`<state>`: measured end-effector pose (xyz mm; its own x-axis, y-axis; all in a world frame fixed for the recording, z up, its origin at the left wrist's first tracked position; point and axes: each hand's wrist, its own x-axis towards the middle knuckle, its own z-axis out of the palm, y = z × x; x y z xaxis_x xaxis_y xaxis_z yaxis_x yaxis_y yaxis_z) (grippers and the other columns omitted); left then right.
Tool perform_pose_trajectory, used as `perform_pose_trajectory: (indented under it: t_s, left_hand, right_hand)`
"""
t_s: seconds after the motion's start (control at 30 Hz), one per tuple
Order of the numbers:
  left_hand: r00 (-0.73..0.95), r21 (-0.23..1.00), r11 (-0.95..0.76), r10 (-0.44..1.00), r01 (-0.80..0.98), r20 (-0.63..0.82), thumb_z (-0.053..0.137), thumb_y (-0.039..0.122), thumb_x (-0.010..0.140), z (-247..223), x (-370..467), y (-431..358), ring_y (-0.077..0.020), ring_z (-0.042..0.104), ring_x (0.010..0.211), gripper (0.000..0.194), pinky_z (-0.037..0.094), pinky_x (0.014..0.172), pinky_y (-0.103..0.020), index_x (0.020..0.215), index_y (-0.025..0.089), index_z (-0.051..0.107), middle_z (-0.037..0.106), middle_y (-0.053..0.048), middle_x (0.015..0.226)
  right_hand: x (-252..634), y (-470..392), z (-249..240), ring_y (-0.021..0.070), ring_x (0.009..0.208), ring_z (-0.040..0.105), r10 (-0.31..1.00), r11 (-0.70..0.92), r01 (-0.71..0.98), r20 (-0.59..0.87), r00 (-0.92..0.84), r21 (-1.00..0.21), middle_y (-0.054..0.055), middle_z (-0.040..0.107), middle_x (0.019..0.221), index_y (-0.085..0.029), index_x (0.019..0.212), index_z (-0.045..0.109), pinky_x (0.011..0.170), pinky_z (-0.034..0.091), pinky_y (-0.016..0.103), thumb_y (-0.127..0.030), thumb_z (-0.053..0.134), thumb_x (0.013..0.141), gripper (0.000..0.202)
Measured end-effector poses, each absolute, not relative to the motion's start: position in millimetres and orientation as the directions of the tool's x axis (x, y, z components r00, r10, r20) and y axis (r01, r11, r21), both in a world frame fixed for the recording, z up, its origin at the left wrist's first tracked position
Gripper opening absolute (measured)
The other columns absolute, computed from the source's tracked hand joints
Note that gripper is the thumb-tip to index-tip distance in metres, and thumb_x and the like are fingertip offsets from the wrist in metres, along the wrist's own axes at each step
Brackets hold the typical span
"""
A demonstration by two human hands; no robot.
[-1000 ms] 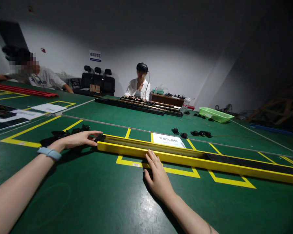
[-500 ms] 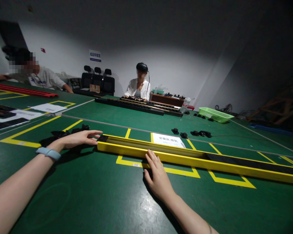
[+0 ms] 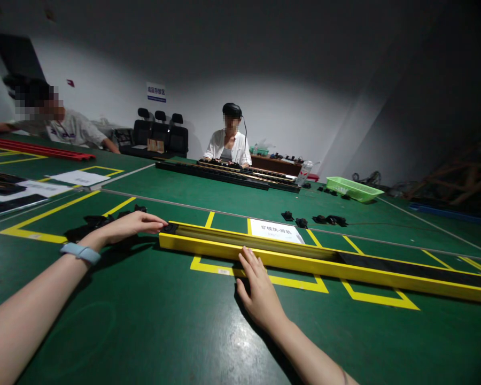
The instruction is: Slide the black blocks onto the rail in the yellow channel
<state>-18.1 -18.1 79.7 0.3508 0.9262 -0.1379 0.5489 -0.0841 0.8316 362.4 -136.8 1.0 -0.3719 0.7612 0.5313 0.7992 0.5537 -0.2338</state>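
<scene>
Yellow rail (image 3: 296,258) lies lengthwise on the green table (image 3: 144,321); my right hand's (image 3: 258,289) slightly spread fingers touch its near side, while my left hand's (image 3: 138,225) fingers, bunched together, reach its black-filled end.

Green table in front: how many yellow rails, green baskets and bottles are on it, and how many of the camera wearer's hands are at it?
Yellow rail: 1
Green basket: 1
Bottle: 1
Left hand and right hand: 2
Total: 5
</scene>
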Motion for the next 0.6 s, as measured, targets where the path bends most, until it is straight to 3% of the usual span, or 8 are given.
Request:
perform_pose_trajectory:
  t_s: [0.17,0.6]
  left_hand:
    - [0.343,0.752,-0.154,0.934,0.640,-0.100,0.060,0.053,0.077,85.2,-16.0,-20.6,-0.0263,0.055,0.114,0.053,0.037,0.099,-0.031,0.112,0.014,0.066,0.064,-0.007,0.120]
    - [0.385,0.763,-0.166,0.916,0.624,-0.116,0.058,0.051,0.078,86.2,-8.4,-24.4,-0.0252,0.054,0.115,0.053,0.039,0.097,-0.028,0.116,0.014,0.064,0.062,-0.008,0.123]
  right_hand:
    - [362.1,-137.2,1.4,0.0231,0.139,0.020,0.767,0.550,0.801,0.523,-0.372,-0.236,0.010,0.027,0.150,-0.017,0.142,0.029,0.111,0.028,0.052,-0.013,0.041,0.085,0.059]
    - [362.2,-137.5,1.7,0.0226,0.139,0.020,0.778,0.542,0.803,0.509,-0.368,-0.247,0.010,0.026,0.150,-0.016,0.141,0.031,0.111,0.027,0.051,-0.014,0.042,0.084,0.058]
